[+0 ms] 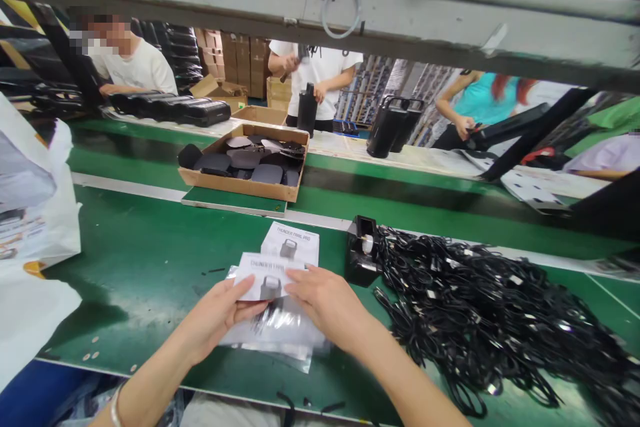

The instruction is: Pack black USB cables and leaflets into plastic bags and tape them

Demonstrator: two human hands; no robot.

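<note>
Between my two hands is a white printed booklet (264,268) with a product picture on its cover. My left hand (215,317) grips its left edge, thumb on top and fingers beneath. My right hand (327,300) has its fingers closed on the right edge. Just behind lies a stack of matching booklets (305,238) on the green table. Under my hands are several clear plastic bags (287,333), lying flat and partly hidden by the booklet and hands.
Right of my hands stands a black box-like holder (363,260), beside a large heap of black cables (465,307). Ahead, a cardboard tray (240,188) holds dark panels. White sacking (40,213) is at left. A metal beam (310,7) crosses overhead; several people work opposite.
</note>
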